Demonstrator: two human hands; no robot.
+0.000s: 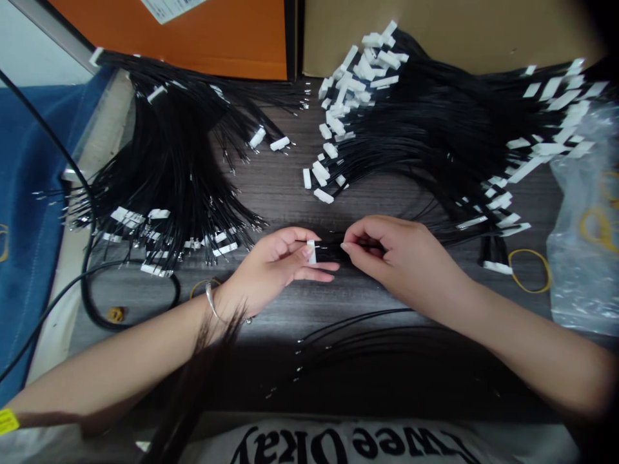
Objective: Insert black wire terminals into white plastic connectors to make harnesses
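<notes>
While the left hand [271,264] pinches a white connector [312,252], the right hand [406,258] pinches black wires [337,243]; careful alignment seems needed.

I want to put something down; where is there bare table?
There's bare tabletop between the left cable bundle and right cable bundle, beyond your left hand. A smaller patch lies between the yellow rubber band, plastic bag and your right forearm. Both bundles are crowded; loose wires spread nearer you.
</notes>
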